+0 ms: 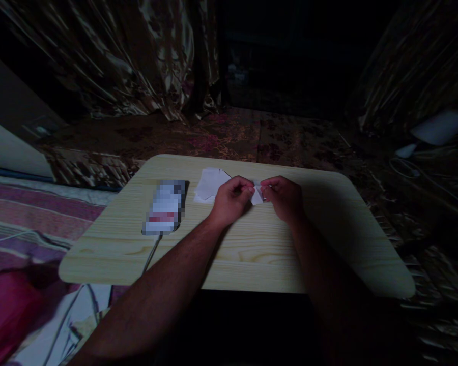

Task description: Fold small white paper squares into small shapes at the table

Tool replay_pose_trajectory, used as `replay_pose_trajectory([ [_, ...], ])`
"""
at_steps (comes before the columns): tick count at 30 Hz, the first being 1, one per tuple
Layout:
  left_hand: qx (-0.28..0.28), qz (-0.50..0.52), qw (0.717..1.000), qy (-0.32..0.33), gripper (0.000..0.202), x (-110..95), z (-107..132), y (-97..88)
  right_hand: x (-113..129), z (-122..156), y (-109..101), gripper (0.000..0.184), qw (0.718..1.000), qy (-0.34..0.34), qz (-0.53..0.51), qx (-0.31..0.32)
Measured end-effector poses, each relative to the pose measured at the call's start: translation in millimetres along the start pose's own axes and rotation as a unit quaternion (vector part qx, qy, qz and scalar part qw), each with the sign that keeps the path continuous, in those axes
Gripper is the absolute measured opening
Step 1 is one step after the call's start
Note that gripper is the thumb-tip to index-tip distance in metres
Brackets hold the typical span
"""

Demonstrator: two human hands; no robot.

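Note:
A small piece of white paper (pixel 257 195) is pinched between my two hands, just above the wooden table. My left hand (pixel 233 199) is closed on its left side, thumb against fingers. On the other side my right hand (pixel 284 197) grips it with thumb and forefinger. The paper looks folded, though the fingers cover much of it. Right behind my left hand lie some white sheets of paper (pixel 210 184) on the tabletop, partly overlapping.
A pixelated phone (pixel 165 207) with a cable (pixel 151 254) lies on the left of the light wooden table (pixel 252 254). Beyond stand patterned curtains (pixel 168 56). A striped cloth (pixel 30 216) and a pink bag-like thing (pixel 11 310) are at left. A white object (pixel 440 127) sits at right.

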State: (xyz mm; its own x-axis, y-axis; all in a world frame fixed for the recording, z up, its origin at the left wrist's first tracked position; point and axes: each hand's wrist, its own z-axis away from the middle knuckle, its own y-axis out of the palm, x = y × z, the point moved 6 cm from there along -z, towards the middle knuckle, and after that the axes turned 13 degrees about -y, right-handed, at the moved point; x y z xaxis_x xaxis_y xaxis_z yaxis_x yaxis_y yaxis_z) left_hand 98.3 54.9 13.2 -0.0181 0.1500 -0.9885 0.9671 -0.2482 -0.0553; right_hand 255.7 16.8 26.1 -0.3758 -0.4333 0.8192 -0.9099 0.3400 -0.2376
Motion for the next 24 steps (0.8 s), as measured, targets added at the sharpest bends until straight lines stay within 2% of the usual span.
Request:
replay_pose_trajectory([
  [4, -0.011, -0.040, 0.998, 0.040, 0.014, -7, 3, -0.8, 7, 0, 2, 0.022, 0.999, 0.010, 0.002, 0.032],
  [10, -0.044, -0.081, 0.990, 0.106, 0.008, -18, 5, -5.8, 8, 0, 1, 0.022, 0.999, 0.011, -0.010, 0.044],
  [19, -0.031, -0.047, 0.998, 0.040, 0.014, -11, 6, -2.1, 9, 0, -1, 0.030, 0.998, 0.017, 0.006, 0.058],
  [24, -0.038, -0.012, 0.999, 0.022, 0.019, -9, 4, -1.6, 10, 2, 1, 0.031, 0.997, 0.015, -0.023, 0.067],
])
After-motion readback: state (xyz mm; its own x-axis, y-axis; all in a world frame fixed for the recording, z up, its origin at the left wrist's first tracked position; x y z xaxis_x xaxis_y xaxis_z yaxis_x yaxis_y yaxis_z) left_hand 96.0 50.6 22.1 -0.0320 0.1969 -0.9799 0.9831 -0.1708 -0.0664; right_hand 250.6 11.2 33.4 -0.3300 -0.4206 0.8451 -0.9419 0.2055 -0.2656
